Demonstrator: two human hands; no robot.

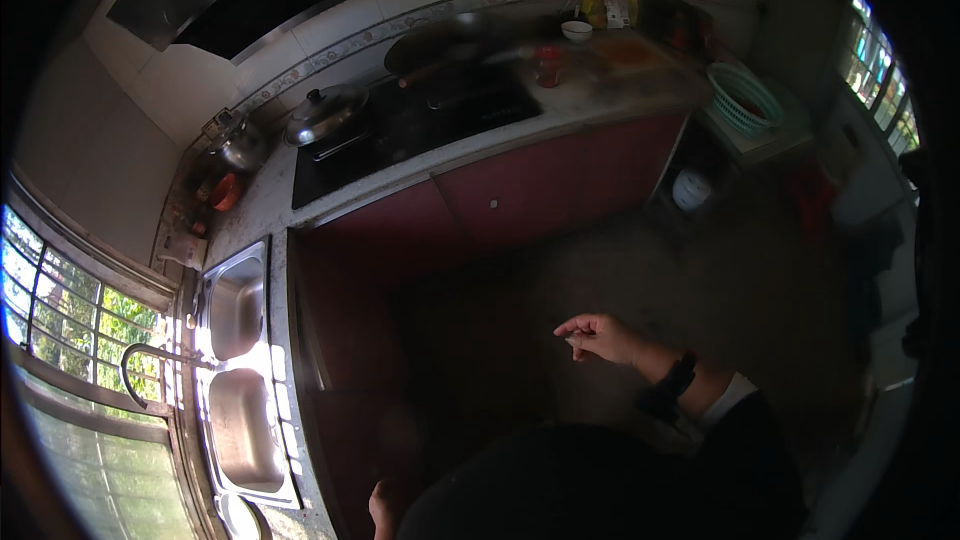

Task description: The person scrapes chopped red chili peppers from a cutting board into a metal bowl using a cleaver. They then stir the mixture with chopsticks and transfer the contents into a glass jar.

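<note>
My right hand (600, 339) hangs over the dark floor (510, 307), its fingers partly curled and a dark band on the wrist. A small pale spot shows by the fingertips, too small to name. Only a part of my left hand (381, 508) is visible at the bottom, near the red cabinet front below the sink; its fingers are hidden. Left of it lies a stainless steel double-bowl sink (244, 427) with a curved faucet (142, 351). Neither hand touches the counter.
A lidded steel pan (328, 116) and a wok (420, 49) are on the black cooktop (480, 101). A red-lidded jar (548, 67) and white bowl (577, 31) stand farther right. Other items are a green basket (744, 101), orange bowl (225, 192), steel kettle (240, 142) and white container (691, 190).
</note>
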